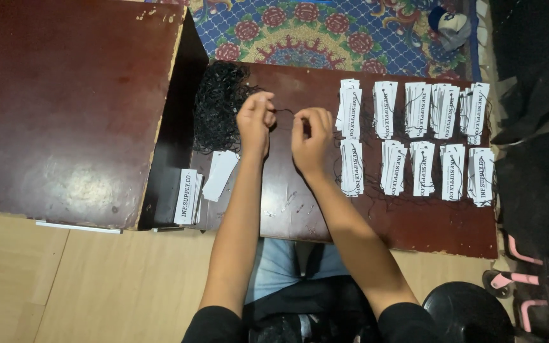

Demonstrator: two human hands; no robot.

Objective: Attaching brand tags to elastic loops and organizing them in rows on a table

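Observation:
My left hand (255,121) and my right hand (312,136) hover close together over a low dark wooden table (287,203). Both pinch a thin black string (284,112) stretched between them. Just left of my left hand lies a tangled pile of black strings (217,108). To the right, several stacks of white printed paper tags with strings (414,136) lie in two rows. A small stack of unstrung white tags (189,195) and a loose tag (220,174) rest near the table's left edge.
A larger dark red wooden board (65,108) sits to the left. A patterned blue and red rug (325,32) lies beyond the table. Black fabric (535,95) is at right, a black round stool (468,314) and pink-framed object (528,286) at lower right.

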